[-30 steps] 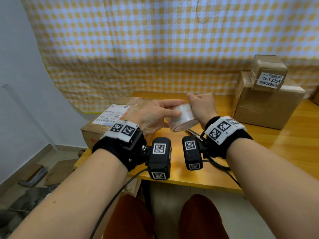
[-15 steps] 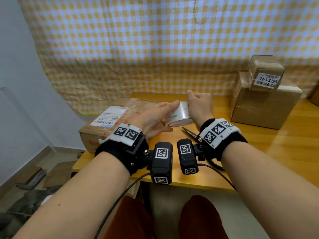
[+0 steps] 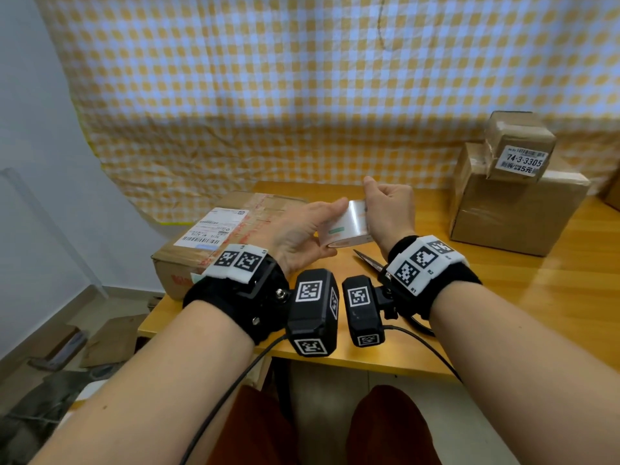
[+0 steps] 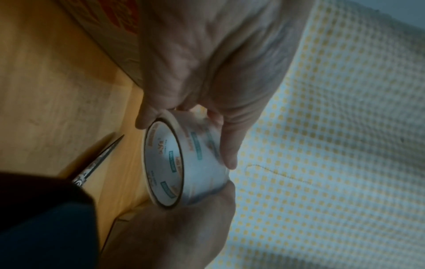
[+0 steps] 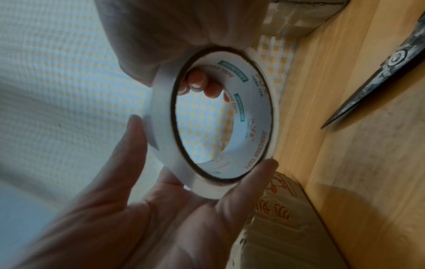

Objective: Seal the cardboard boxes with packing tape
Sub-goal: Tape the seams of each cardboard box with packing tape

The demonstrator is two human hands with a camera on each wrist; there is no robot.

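Table (image 3: 503, 297) under both my hands. Big box (image 3: 516, 209) well off to my right fingers, small box (image 3: 518, 146) on top of it. Flat box (image 3: 208, 239) just left of my left hand (image 3: 295, 236). Tape roll (image 3: 349, 226) held above the table between my hands: left fingers (image 5: 135, 145) and thumb straight, cradling its rim; right hand (image 3: 389, 209) fingers curled, pinching its top edge. Scissors (image 3: 369, 263) lie just below my right wrist.
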